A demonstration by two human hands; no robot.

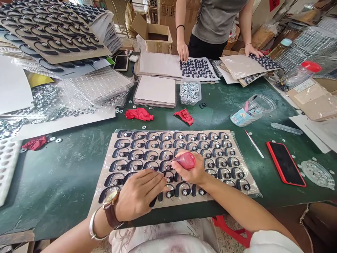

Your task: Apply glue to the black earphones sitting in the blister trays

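A tan board (254, 186) under clear film lies in front of me, bearing rows of black hook-shaped pieces (151, 155) with small round silver-centred ends. My right hand (193, 170) is wrapped round a small red squeeze bottle (187, 160), held tilted over the middle of the board. Its tip is hidden by the fingers. My left hand (142, 193), with a watch (112, 198) and a bangle on the wrist, rests flat over the lower rows. Its fingers are stretched out close to the bottle, and what lies under the palm is hidden.
Red cloth scraps (139, 114) and a tub of metal washers (190, 92) sit beyond the board. To the right are a clear jar (252, 109), a white stick (254, 144) and a red-cased phone (285, 163). Stacked boards (60, 31) rise at left. Another person handles similar boards opposite.
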